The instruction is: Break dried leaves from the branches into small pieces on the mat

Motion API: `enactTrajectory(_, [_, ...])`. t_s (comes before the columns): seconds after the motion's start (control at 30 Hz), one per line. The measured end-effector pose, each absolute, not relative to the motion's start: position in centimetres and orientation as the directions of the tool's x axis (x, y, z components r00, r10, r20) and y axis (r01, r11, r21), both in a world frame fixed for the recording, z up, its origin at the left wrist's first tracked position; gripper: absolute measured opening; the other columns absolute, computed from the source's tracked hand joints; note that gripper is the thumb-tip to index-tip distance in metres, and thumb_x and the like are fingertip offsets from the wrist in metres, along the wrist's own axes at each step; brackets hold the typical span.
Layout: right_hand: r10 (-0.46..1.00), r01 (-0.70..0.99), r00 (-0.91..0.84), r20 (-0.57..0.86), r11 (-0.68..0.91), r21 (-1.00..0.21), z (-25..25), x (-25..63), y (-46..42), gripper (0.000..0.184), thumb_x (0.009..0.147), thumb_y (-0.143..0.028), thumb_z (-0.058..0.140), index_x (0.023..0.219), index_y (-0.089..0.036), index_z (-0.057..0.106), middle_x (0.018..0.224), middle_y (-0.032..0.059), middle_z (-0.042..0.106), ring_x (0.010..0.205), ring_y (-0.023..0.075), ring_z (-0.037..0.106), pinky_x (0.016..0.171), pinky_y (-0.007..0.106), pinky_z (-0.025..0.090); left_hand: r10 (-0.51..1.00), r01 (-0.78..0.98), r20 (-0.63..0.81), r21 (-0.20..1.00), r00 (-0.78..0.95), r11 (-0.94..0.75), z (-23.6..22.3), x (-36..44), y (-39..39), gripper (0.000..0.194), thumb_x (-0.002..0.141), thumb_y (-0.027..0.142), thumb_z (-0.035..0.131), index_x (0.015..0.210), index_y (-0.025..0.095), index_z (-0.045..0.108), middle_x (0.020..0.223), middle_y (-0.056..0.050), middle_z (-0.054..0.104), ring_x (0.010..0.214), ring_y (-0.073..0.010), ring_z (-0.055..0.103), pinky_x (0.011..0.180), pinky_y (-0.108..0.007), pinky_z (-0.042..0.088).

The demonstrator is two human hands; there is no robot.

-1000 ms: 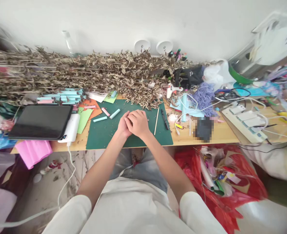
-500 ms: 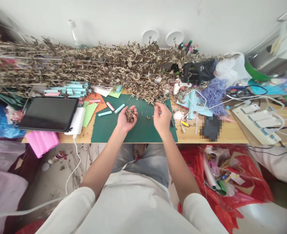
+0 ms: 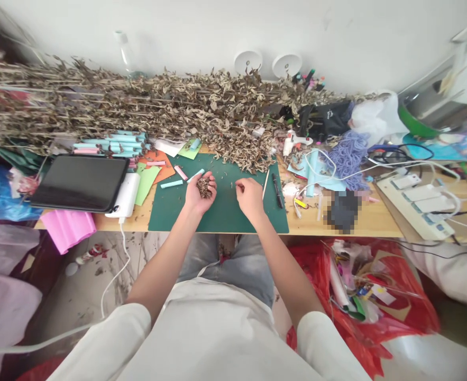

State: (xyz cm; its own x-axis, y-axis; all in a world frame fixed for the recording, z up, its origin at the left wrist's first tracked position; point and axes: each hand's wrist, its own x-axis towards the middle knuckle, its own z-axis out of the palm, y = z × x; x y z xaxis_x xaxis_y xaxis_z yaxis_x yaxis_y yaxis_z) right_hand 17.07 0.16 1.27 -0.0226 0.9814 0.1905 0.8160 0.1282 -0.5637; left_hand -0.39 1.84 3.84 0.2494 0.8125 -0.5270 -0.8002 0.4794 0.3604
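Note:
My left hand (image 3: 194, 200) is cupped, palm up, around a small heap of crumbled dried leaves (image 3: 204, 187). To its right, above the green cutting mat (image 3: 225, 218), my right hand (image 3: 250, 198) has its thumb and fingertips pinched together; whatever sits between them is too small to make out. A loose pile of dried leaves (image 3: 243, 152) covers the mat's back edge. Two blue rolled paper tubes and a pink tube (image 3: 180, 172) lie near my left hand. Right of my right hand are a thin wooden stick (image 3: 266, 182) and a black pen (image 3: 276, 190).
Dried leafy stalks (image 3: 149, 100) line the wall. At left are a black tablet (image 3: 80, 182), stacked paper tubes (image 3: 116, 144) and a white power bank (image 3: 125, 196). A glue gun (image 3: 294, 141), purple yarn (image 3: 349, 153) and a power strip (image 3: 415, 203) lie rightward; a red bag (image 3: 411, 286) sits below.
My right hand has moved left from the leaf pile's edge toward my left hand, uncovering the stick and pen. My left hand, still holding crumbled leaves, has shifted slightly left.

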Motion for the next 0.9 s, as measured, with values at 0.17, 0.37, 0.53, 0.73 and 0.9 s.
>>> enactTrajectory(0.17, [0.982, 0.873, -0.077, 0.171, 0.149, -0.465, 1.4, 15.9, 1.5, 0.025, 0.089, -0.02, 0.054, 0.105, -0.011, 0.07, 0.106, 0.016, 0.065, 0.096, 0.0243, 0.063, 0.09, 0.037, 0.05, 0.804, -0.828, -0.527, 0.296, 0.274, 0.477, 4.1, -0.1, 1.7, 0.028, 0.096, 0.027, 0.041, 0.088, 0.015, 0.065, 0.068, -0.003, 0.062, 0.055, -0.0058, 0.056, 0.046, -0.011, 0.044])
enactTrajectory(0.37, [0.982, 0.824, -0.024, 0.185, 0.124, -0.553, 2.4, 16.0, 1.5, 0.026, 0.088, -0.013, 0.048, 0.094, -0.014, 0.073, 0.094, 0.0123, 0.07, 0.087, 0.022, 0.065, 0.086, 0.035, 0.051, 0.822, -0.836, -0.549, 0.373, 0.153, 0.404, 3.9, 1.3, 1.9, 0.023, 0.094, 0.024, 0.043, 0.093, 0.015, 0.064, 0.081, -0.007, 0.07, 0.08, -0.0134, 0.069, 0.079, -0.025, 0.059])
enactTrajectory(0.53, [0.949, 0.61, 0.045, 0.311, 0.22, -0.761, 5.4, 15.8, 0.0, 0.024, 0.09, -0.021, 0.05, 0.101, -0.018, 0.071, 0.099, 0.0069, 0.072, 0.085, 0.0171, 0.066, 0.08, 0.03, 0.054, 0.827, -0.792, -0.524, 0.408, 0.204, 0.454, 3.5, 3.3, 2.1, 0.024, 0.092, 0.026, 0.043, 0.095, 0.015, 0.065, 0.088, -0.008, 0.072, 0.094, -0.0185, 0.07, 0.09, -0.032, 0.057])
enactTrajectory(0.73, [0.93, 0.681, 0.006, 0.367, 0.264, -0.683, 6.5, 14.9, -1.3, 0.024, 0.094, -0.03, 0.05, 0.103, -0.023, 0.071, 0.101, 0.0056, 0.074, 0.102, 0.0226, 0.061, 0.09, 0.037, 0.051, 0.851, -0.781, -0.469, 0.429, 0.236, 0.453, 3.1, 5.5, 2.4, 0.033, 0.09, 0.028, 0.041, 0.105, 0.015, 0.067, 0.097, -0.01, 0.073, 0.106, -0.0227, 0.068, 0.097, -0.037, 0.053])
enactTrajectory(0.9, [0.89, 0.649, 0.136, 0.435, 0.251, -0.718, 6.0, 15.5, 0.0, 0.033, 0.098, -0.032, 0.038, 0.106, -0.022, 0.069, 0.11, 0.0077, 0.072, 0.107, 0.0215, 0.061, 0.097, 0.039, 0.048, 0.874, -0.8, -0.427, 0.429, 0.23, 0.42, 3.0, 6.2, 2.4, 0.023, 0.089, 0.023, 0.048, 0.099, 0.016, 0.067, 0.1, -0.007, 0.073, 0.11, -0.0203, 0.066, 0.099, -0.032, 0.052])
